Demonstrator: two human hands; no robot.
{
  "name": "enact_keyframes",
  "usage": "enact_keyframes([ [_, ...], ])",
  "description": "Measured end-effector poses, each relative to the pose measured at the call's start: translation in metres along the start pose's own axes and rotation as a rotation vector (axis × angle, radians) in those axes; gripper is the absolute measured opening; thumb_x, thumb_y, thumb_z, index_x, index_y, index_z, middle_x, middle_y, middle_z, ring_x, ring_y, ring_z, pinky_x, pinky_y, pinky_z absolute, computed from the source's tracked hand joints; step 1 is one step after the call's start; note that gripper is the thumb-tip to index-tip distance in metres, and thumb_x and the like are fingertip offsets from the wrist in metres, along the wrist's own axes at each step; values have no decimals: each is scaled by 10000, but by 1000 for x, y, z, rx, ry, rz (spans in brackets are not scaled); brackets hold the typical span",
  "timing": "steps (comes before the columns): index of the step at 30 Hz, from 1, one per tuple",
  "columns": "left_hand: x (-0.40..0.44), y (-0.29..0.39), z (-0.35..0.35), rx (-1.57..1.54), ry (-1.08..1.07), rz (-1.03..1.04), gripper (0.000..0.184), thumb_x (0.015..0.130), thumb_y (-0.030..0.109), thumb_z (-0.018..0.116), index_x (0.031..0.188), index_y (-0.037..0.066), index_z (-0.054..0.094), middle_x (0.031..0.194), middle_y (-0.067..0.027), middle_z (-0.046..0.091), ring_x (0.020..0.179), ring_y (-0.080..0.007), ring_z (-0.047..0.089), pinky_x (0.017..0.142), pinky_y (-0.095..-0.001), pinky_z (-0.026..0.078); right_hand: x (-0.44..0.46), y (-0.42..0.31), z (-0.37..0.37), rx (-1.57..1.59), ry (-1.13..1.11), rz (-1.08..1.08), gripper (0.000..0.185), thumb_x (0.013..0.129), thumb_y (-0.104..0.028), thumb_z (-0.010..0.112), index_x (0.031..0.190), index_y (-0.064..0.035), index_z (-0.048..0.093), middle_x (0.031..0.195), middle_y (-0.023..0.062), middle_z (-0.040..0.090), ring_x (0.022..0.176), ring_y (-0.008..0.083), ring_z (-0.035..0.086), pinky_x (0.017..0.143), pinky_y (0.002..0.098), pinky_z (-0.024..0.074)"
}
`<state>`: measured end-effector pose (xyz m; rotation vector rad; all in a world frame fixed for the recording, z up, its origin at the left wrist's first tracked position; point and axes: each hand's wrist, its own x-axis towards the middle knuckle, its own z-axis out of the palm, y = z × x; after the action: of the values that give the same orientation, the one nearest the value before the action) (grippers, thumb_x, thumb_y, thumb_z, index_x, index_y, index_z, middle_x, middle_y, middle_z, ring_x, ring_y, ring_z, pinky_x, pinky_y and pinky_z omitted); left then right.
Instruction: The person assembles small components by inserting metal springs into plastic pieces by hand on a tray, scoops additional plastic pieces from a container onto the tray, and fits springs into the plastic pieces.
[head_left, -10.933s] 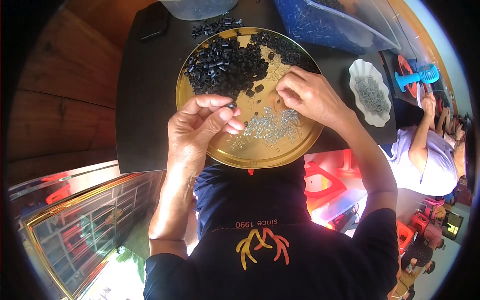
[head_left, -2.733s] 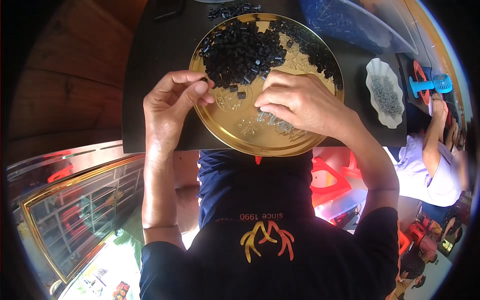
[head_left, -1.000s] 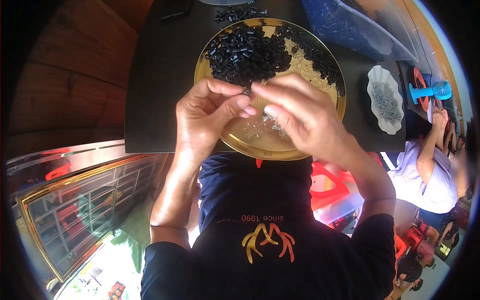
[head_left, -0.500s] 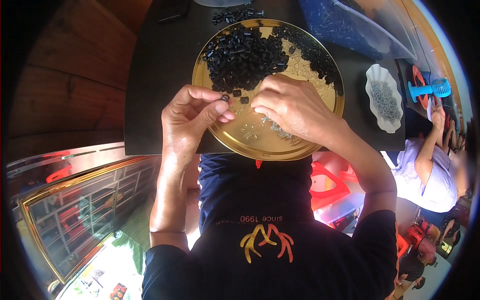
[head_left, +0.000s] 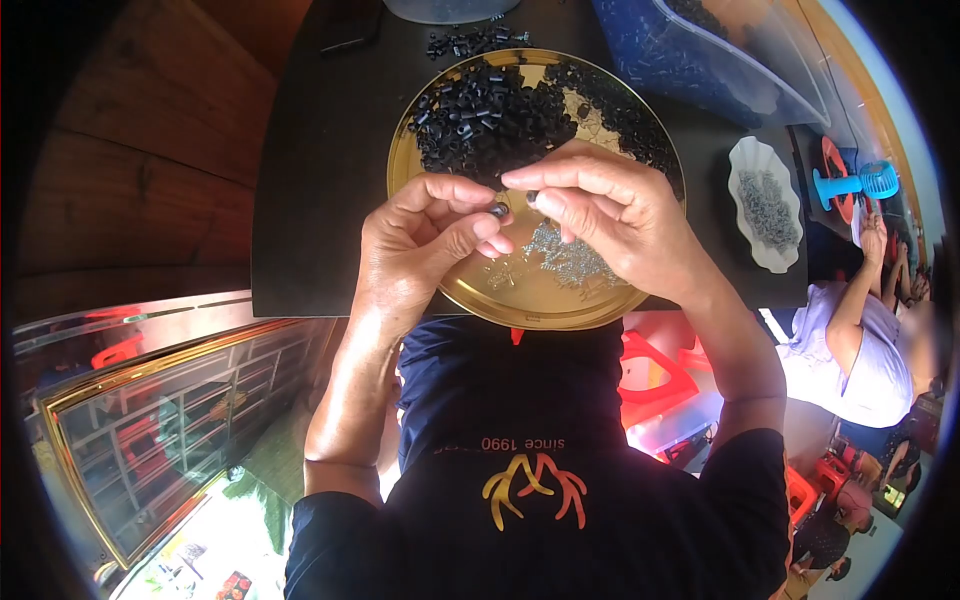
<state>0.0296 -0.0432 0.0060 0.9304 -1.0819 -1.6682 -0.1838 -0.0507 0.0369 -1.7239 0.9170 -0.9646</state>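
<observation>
My left hand pinches a small black cylindrical part between thumb and fingertips. Close beside it, my right hand holds a small dark piece in a thumb-and-finger pinch; its exact kind is too small to make out. Both hands are above a round gold tray. Behind them on the tray lies a heap of black cylindrical parts, with smaller black pieces along the right rim. A pile of small silver springs lies under my right hand, which partly covers it.
On the dark table, a white scalloped dish of small silver pieces stands right of the tray. A clear plastic bin is at the back right. More black parts lie behind the tray. A person sits beyond a blue fan.
My right hand has come up from the tray and turned toward the left hand, now showing a small dark piece. My left hand has moved right with its black part.
</observation>
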Motion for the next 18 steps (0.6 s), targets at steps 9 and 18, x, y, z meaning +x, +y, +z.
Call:
enact_keyframes([
  [9,1,0,0,3,-84,49,164,889,5,677,1045,-29,638,936,-145,707,817,-186,702,739,-289,579,1,-8,-7,230,-47,279,138,924,-40,636,1048,20,637,953,51,670,861,82,647,746,227,526],
  [18,1,0,6,30,-54,43,142,894,17,672,1025,-27,637,905,-132,699,806,-188,703,750,-301,590,2,-10,0,234,-28,355,159,922,-22,617,1072,28,635,947,64,674,852,86,649,733,218,529],
])
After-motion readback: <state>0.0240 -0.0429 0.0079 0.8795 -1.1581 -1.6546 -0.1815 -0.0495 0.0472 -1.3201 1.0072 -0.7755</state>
